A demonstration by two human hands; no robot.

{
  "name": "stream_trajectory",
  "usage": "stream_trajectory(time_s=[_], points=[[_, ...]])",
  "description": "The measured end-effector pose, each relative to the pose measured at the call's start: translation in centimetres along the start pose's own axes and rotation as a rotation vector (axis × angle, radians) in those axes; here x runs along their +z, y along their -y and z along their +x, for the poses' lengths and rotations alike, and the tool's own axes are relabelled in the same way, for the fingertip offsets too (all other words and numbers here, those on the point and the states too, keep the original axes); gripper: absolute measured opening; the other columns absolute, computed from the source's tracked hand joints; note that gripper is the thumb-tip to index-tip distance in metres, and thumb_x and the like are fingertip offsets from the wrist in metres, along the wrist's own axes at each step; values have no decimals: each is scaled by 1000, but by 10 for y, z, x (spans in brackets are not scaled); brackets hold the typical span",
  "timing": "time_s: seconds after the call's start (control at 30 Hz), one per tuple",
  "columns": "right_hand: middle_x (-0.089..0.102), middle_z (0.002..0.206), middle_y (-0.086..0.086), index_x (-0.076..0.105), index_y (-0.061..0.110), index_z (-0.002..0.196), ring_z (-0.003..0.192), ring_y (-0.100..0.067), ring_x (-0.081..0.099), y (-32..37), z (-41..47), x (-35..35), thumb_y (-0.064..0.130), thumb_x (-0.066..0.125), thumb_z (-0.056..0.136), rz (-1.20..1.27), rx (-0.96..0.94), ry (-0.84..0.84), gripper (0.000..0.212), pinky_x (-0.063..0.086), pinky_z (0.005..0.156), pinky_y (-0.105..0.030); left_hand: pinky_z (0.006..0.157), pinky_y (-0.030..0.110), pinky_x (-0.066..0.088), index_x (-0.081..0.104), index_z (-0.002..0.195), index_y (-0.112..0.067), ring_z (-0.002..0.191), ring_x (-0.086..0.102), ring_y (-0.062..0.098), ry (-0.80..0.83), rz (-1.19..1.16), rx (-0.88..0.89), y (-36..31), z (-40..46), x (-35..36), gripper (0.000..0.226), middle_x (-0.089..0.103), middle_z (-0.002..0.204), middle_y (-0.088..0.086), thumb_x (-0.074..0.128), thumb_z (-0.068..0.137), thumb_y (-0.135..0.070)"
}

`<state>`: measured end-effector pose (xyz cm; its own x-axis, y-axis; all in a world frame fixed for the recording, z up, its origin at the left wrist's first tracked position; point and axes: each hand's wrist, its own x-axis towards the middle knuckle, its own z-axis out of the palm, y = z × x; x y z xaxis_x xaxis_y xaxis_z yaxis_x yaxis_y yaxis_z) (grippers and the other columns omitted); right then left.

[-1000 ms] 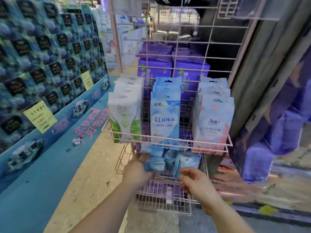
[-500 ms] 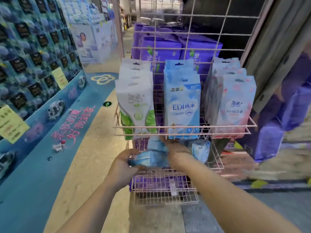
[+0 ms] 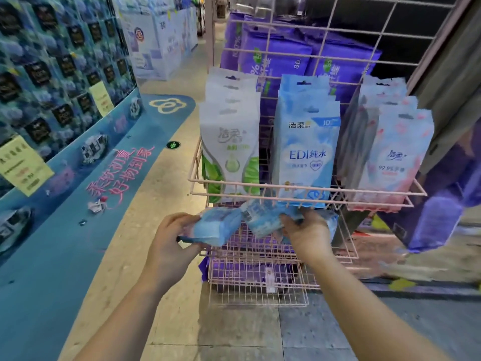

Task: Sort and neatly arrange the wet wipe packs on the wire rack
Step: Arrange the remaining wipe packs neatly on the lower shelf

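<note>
Left hand (image 3: 169, 239) gripping blue pack (image 3: 216, 227); right hand (image 3: 307, 234) clutching another (image 3: 265, 217), 6 o'clock under wire rack (image 3: 307, 190). Soft, light, slippery; best pinched at edges.

Pink wire rack (image 3: 307, 189), grid back panel, three tiers visible. Top basket tier holds three upright rows of flat wet wipe packs: white-and-green packs (image 3: 230, 149) at left, light blue EDI packs (image 3: 307, 149) in the middle, pale pink floral packs (image 3: 395, 155) at right, each row stacked front to back and leaning on the front rail. Middle wire shelf (image 3: 346, 246) just below carries loose light blue packs (image 3: 331, 222), partly hidden. Bottom wire basket (image 3: 260, 290) sits over purple packaging, blurred. Large purple bagged packs (image 3: 276, 58) stand behind the grid. Rack stands on a beige speckled floor (image 3: 166, 204).
</note>
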<state>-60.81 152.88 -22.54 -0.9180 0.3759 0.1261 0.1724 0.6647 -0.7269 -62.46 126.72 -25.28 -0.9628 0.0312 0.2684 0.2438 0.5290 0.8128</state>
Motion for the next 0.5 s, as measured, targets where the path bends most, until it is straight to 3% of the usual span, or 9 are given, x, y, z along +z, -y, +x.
stream_trajectory(time_s=[0.03,0.1,0.2,0.27,0.37,0.43,0.5], points=[[67,102,2,62,13,117,97,-23,67,-6,-12,0,18,66,88,102,-57,-19,29,52,83,-33,81,0,38,65,99,-28,102,49,-7,-4,-15,17,4,-6,0,52,51,106,-9,83,62,3],[69,107,5,69,16,110,96,-15,66,-22,-39,2,8,71,82,34,-243,-51,29,54,88,-32,86,6,39,62,92,-36,111,44,-13,44,-37,-11,9,-18,2,51,47,114,-13,81,65,3],[72,113,3,75,23,86,95,-14,70,-42,-72,16,0,82,67,-160,-468,-78,31,53,80,-21,89,21,44,57,105,-39,118,49,6,180,-151,-182,5,-28,9,49,45,128,-13,74,76,-4],[71,116,0,73,22,81,96,-18,71,-47,-81,21,1,83,66,-137,-483,-59,27,54,80,-23,82,20,45,54,112,-37,108,53,6,224,-244,-287,-7,-25,14,39,50,122,-16,67,85,-12],[66,124,2,72,22,83,102,-14,68,-50,-82,22,11,79,74,-91,-440,-12,16,55,81,-22,66,19,44,57,95,-33,87,54,0,112,-217,-396,-27,-12,22,5,58,98,-13,58,91,-35],[57,130,11,68,26,83,113,6,56,-46,-85,20,28,70,81,-23,-380,35,3,47,87,-10,58,24,42,58,81,-26,74,55,6,4,-95,-448,-33,-6,30,18,60,84,-8,61,87,-43],[51,124,20,64,28,73,117,18,44,-35,-88,17,31,70,82,106,-200,65,12,33,88,4,55,27,39,58,75,-16,67,55,15,-91,-8,-496,-35,0,37,29,61,76,0,71,80,-42]])
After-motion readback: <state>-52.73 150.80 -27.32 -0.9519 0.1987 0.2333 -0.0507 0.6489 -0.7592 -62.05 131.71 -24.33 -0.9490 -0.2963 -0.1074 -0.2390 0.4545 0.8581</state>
